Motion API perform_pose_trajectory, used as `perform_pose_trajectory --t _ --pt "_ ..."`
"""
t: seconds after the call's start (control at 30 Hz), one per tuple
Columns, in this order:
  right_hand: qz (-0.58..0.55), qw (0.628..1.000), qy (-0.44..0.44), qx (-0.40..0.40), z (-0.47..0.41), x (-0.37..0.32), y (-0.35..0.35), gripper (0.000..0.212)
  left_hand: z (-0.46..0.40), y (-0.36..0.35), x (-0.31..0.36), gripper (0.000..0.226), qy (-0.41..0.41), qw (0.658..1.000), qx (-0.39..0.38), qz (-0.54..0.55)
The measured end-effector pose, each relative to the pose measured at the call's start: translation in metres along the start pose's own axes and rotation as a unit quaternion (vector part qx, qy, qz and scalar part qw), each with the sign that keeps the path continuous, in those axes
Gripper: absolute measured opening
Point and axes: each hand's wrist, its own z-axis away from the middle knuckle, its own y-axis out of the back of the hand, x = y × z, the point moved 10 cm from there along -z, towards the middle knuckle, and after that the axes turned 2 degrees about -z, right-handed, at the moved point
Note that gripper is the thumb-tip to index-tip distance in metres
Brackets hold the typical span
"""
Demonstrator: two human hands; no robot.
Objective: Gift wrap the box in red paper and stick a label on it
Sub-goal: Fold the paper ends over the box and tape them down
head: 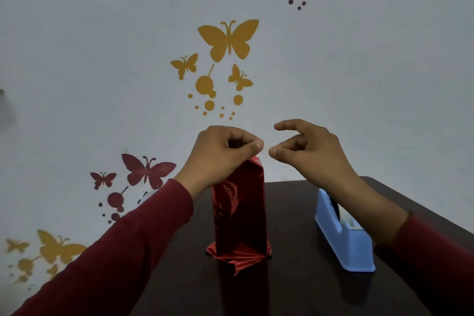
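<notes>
The box wrapped in shiny red paper stands upright on the dark table, and loose paper flares out at its base. My left hand is over the box's top and hides its left corner; the thumb and forefinger are pinched together. My right hand hovers just to the right of the box top, thumb against a curled finger and forefinger raised. A faint strip of clear tape seems to span the small gap between the two pinches.
A light blue tape dispenser sits on the table to the right of the box, under my right forearm. Behind the table is a white wall with butterfly stickers. The table's left edge runs diagonally under my left sleeve.
</notes>
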Motion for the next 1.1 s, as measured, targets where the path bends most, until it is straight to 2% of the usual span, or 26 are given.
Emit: perform_pose_trajectory --t 0.1,0.13,0.17,0.27,0.3,0.37,0.43,0.5,0.57,0.7,0.8,0.93,1.03,1.1 --pt "-0.029 0.999 -0.026 0.018 -0.013 0.004 -0.007 0.049 0.003 0.047 -0.009 0.027 -0.001 0.993 0.121 0.011" --pt "-0.03 0.999 -0.029 0.034 -0.017 0.006 -0.007 0.051 0.002 0.058 -0.017 0.036 0.008 0.991 0.134 0.013" --pt "-0.027 0.998 -0.029 0.048 -0.021 0.008 -0.007 0.055 -0.001 0.062 -0.026 0.047 0.021 0.993 0.119 -0.001" --pt "0.016 0.998 -0.028 0.054 -0.036 0.019 -0.02 0.076 -0.005 0.041 -0.06 0.074 0.091 0.992 -0.026 -0.084" --pt "0.029 0.998 -0.029 0.05 -0.041 0.024 -0.026 0.083 -0.005 0.031 -0.068 0.075 0.104 0.987 -0.062 -0.107" --pt "0.034 0.998 -0.044 0.038 -0.051 0.038 -0.039 0.092 -0.01 0.017 -0.079 0.058 0.105 0.982 -0.095 -0.125" --pt "0.008 0.996 -0.092 0.016 -0.057 0.056 -0.053 0.097 -0.018 0.008 -0.081 0.035 0.09 0.985 -0.103 -0.107" --pt "-0.055 0.985 -0.16 -0.018 -0.058 0.076 -0.069 0.099 -0.029 0.006 -0.081 0.023 0.09 0.989 -0.094 -0.069" --pt "-0.122 0.969 -0.212 -0.039 -0.056 0.092 -0.081 0.099 -0.038 0.005 -0.081 0.023 0.093 0.991 -0.084 -0.049" --pt "-0.2 0.946 -0.254 -0.03 -0.056 0.106 -0.088 0.099 -0.049 0.002 -0.092 0.017 0.11 0.992 -0.063 -0.026" --pt "-0.219 0.94 -0.261 -0.031 -0.053 0.105 -0.089 0.102 -0.053 -0.002 -0.103 0.018 0.14 0.989 -0.053 0.005" --pt "-0.225 0.941 -0.25 -0.035 -0.052 0.101 -0.087 0.098 -0.046 -0.02 -0.123 0.026 0.215 0.968 -0.085 0.093" --pt "-0.219 0.945 -0.241 -0.039 -0.053 0.099 -0.088 0.093 -0.043 -0.026 -0.137 0.029 0.237 0.961 -0.085 0.11" --pt "-0.217 0.945 -0.239 -0.052 -0.052 0.096 -0.091 0.095 -0.043 -0.024 -0.141 0.04 0.249 0.959 -0.066 0.115"
